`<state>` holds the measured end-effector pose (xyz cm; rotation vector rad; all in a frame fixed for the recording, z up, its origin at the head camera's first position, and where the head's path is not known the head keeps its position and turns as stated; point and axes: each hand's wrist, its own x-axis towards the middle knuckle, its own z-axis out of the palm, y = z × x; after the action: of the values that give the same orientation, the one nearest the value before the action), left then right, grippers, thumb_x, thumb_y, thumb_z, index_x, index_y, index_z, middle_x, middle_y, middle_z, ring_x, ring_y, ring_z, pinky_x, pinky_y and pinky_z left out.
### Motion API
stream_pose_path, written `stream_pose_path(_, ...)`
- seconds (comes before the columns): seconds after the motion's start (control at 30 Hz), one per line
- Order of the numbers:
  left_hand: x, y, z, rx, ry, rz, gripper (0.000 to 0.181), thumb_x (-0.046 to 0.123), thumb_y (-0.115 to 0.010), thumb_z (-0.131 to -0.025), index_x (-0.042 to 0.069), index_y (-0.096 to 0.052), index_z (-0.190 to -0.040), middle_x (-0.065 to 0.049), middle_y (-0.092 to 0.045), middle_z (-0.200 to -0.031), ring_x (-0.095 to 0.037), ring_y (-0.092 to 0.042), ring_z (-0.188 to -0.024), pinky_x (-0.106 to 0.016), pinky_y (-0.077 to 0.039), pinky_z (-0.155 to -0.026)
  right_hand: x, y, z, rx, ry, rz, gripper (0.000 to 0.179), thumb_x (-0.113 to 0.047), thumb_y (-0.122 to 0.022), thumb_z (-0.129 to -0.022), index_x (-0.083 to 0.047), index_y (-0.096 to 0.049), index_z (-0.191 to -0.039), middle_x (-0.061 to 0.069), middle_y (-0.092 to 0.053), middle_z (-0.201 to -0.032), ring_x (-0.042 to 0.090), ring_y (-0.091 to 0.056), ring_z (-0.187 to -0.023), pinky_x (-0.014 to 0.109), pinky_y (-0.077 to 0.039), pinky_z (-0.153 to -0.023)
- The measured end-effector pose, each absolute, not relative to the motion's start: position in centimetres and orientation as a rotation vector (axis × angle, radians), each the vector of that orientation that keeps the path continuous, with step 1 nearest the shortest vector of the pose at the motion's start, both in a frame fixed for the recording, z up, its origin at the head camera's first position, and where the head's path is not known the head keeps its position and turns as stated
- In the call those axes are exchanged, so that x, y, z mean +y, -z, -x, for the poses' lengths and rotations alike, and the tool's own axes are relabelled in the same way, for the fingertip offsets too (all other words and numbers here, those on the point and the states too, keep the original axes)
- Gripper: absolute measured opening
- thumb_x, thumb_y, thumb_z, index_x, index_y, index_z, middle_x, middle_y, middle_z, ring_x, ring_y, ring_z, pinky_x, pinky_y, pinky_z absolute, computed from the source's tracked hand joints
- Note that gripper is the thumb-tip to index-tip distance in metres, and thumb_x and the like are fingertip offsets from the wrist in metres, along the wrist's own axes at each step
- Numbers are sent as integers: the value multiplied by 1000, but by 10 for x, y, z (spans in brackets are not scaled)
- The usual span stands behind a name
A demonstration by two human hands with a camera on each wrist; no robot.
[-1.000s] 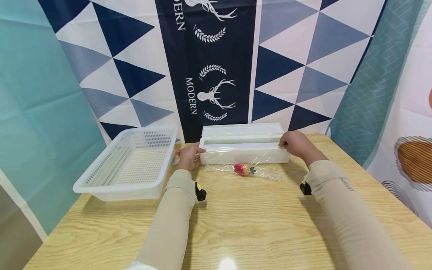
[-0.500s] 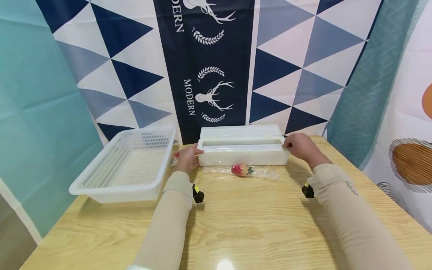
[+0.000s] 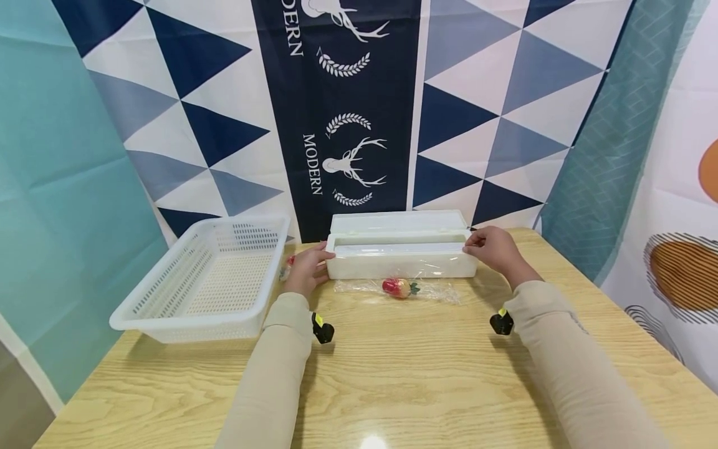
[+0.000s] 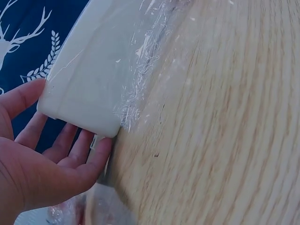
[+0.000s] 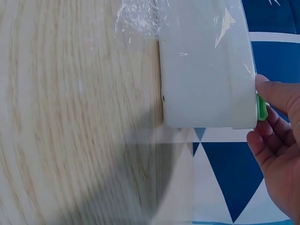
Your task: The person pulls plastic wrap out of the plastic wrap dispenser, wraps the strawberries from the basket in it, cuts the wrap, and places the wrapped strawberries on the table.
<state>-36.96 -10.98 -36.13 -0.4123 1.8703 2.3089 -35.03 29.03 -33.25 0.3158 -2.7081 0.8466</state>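
Observation:
A long white cling film dispenser [image 3: 401, 265] stands at the back of the table, its lid tilted back and clear film hanging over its front. My left hand [image 3: 305, 268] holds its left end, thumb at the upper edge and fingers against the end face. At the right end, my right hand [image 3: 496, 249] pinches a small green cutter tab [image 5: 261, 108] between thumb and fingers; the tab is hidden in the head view. In front of the dispenser lies a red-and-yellow fruit [image 3: 396, 287] with green leaves, wrapped in clear film with long loose ends.
A white perforated basket [image 3: 224, 280] stands at the left, with nothing in it. Between it and my left hand lies another film-wrapped red piece [image 3: 288, 265], partly hidden. A patterned cloth [image 3: 348, 93] hangs right behind the dispenser.
My right hand's fingers shift slightly at the dispenser's right end, from a tighter curl to a more extended pinch. The left hand stays on the left end; the head view drifts slightly.

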Motion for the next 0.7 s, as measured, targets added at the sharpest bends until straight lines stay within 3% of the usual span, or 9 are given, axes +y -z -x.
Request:
stream_pose_path(0.17,-107,361,370,1754,-2389,483,58,6,-66,-87,23,-55,-141,-7,-49,-141,-25,-52,-119,-44,-40,-102,287,336,348,-2684,-978,-277,12,-7,-65,-92,4,-68,-97,22,-61,-103,36,-54,-94,47,-46,-80)
stream_pose_path(0.3,-102,357,368,1712,-2449,545,50,5,-60,-88,15,-57,-137,-9,-51,-132,-24,-52,-113,-40,-43,-97,283,341,347,-2666,-993,-292,12,-5,-61,-92,3,-68,-96,25,-58,-112,41,-51,-102,54,-43,-88)
stream_pose_path(0.53,-97,353,365,1885,-2435,606,27,8,-59,-86,1,-58,-112,-8,-55,-104,-22,-52,-97,-38,-46,-88,280,344,348,-2643,-964,-297,26,-5,-46,-94,6,-70,-97,27,-55,-109,40,-50,-102,53,-42,-87)
stream_pose_path(0.7,-95,348,363,2431,-2303,457,29,13,-63,-87,-2,-63,-112,-11,-58,-111,-26,-51,-103,-41,-43,-95,276,336,342,-2621,-963,-307,36,-9,-37,-98,9,-65,-112,31,-52,-118,44,-46,-112,56,-38,-94)
